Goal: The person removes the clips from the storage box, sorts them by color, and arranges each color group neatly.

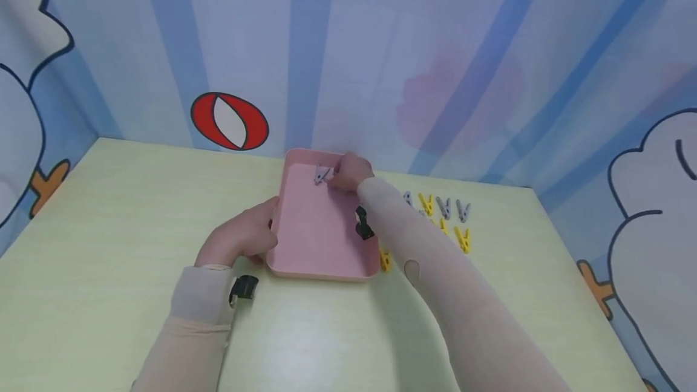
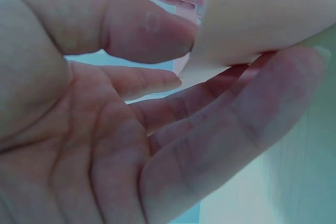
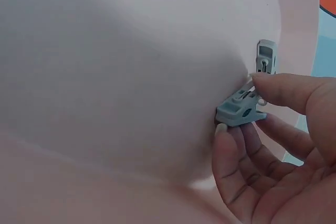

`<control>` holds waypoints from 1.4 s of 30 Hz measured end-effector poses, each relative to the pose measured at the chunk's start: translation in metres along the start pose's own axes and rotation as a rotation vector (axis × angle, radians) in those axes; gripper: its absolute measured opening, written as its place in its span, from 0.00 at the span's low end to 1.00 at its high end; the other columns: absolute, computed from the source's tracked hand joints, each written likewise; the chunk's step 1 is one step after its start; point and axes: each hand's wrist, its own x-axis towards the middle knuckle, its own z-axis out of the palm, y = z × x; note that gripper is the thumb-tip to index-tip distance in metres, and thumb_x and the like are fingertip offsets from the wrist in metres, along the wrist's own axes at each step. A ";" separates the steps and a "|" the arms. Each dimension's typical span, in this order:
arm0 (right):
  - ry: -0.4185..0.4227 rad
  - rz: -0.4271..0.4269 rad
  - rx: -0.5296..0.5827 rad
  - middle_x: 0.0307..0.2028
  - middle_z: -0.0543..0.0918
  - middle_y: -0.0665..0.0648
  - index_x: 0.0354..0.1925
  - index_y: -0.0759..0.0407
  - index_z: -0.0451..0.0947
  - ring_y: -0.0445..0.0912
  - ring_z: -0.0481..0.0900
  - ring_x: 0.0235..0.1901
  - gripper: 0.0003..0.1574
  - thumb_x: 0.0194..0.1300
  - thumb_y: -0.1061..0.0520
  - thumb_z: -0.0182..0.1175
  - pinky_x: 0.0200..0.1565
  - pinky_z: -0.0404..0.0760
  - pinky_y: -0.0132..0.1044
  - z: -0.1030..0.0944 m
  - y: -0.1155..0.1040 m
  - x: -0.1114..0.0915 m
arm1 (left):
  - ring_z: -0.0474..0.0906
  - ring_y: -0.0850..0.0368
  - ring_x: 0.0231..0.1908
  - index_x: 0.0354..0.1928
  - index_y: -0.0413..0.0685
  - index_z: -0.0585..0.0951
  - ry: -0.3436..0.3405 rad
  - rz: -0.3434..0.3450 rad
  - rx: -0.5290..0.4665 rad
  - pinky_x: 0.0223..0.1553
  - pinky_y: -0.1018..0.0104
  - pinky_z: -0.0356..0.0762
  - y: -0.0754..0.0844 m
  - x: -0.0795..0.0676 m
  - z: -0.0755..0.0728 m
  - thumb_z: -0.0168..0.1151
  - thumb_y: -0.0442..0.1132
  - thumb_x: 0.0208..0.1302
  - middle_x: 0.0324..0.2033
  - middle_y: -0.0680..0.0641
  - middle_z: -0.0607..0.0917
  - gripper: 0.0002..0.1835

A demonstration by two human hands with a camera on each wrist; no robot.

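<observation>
A shallow pink tray point(image 1: 316, 228) lies on the table. My left hand point(image 1: 242, 235) holds its left side, with the thumb point(image 2: 157, 35) at the rim and the fingers point(image 2: 226, 114) curled against the outside and underside. Inside the tray's far right corner, my right hand point(image 1: 353, 172) pinches a grey clothespin point(image 3: 239, 111) between thumb and fingers, close to the tray floor. Another grey clothespin point(image 3: 266, 56) lies in the tray just beyond it, partly behind the thumb.
Right of the tray are several grey clothespins point(image 1: 463, 210) and yellow clothespins point(image 1: 463, 239), some hidden by the right forearm point(image 1: 435, 265). One yellow clothespin point(image 1: 385, 260) lies against the tray's right side. A printed backdrop point(image 1: 354, 59) rises behind the table point(image 1: 163, 198).
</observation>
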 end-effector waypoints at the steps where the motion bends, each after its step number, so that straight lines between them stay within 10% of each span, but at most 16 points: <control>1: -0.001 0.012 0.033 0.18 0.67 0.49 0.20 0.55 0.68 0.45 0.66 0.21 0.17 0.62 0.57 0.64 0.27 0.67 0.36 0.000 0.001 -0.001 | 0.74 0.44 0.44 0.71 0.46 0.60 -0.001 -0.001 0.000 0.32 0.58 0.81 0.000 0.000 0.000 0.54 0.21 0.60 0.55 0.38 0.73 0.36; 16: 0.053 0.026 0.242 0.12 0.55 0.49 0.16 0.54 0.55 0.42 0.55 0.11 0.30 0.65 0.56 0.64 0.19 0.62 0.36 -0.025 0.010 -0.021 | 0.73 0.43 0.46 0.71 0.44 0.58 -0.024 0.009 -0.002 0.33 0.58 0.82 -0.004 0.001 -0.005 0.52 0.21 0.60 0.55 0.37 0.71 0.37; 21: 0.076 0.022 0.295 0.26 0.73 0.53 0.33 0.60 0.72 0.43 0.72 0.21 0.13 0.66 0.54 0.64 0.27 0.77 0.37 -0.041 0.004 -0.036 | 0.74 0.43 0.45 0.70 0.42 0.58 -0.028 0.028 0.010 0.34 0.58 0.82 -0.007 0.001 -0.010 0.52 0.21 0.59 0.54 0.36 0.72 0.35; 26: 0.105 -0.001 0.406 0.50 0.78 0.62 0.58 0.66 0.72 0.52 0.81 0.41 0.26 0.68 0.53 0.63 0.42 0.84 0.43 -0.058 0.000 -0.046 | 0.74 0.42 0.44 0.70 0.41 0.58 -0.025 0.044 0.018 0.34 0.58 0.82 -0.009 0.001 -0.016 0.51 0.22 0.59 0.52 0.36 0.73 0.35; 42: 0.249 -0.042 0.605 0.45 0.76 0.59 0.57 0.63 0.72 0.52 0.78 0.41 0.27 0.65 0.52 0.65 0.39 0.84 0.42 -0.070 0.041 -0.102 | 0.74 0.41 0.46 0.70 0.40 0.56 -0.038 0.032 0.017 0.35 0.56 0.83 -0.012 -0.001 -0.017 0.52 0.23 0.58 0.53 0.35 0.71 0.36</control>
